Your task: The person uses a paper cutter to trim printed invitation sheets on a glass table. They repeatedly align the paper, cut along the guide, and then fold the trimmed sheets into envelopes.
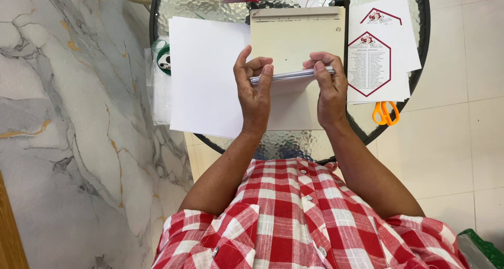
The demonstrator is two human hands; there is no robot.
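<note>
L hand (254, 90) upright, fingers pinching paper stack (291, 75) edge, R hand (329, 88) gripping other end, scissors (385, 113) right of R hand

Shirt (294, 221) red-white check; scissors (386, 113) orange; floor (68, 116) grey-white marble, gold veins.

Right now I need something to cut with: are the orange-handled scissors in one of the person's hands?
No, the orange-handled scissors lie on the round glass table, while both hands grip a thin white paper stack.
</note>
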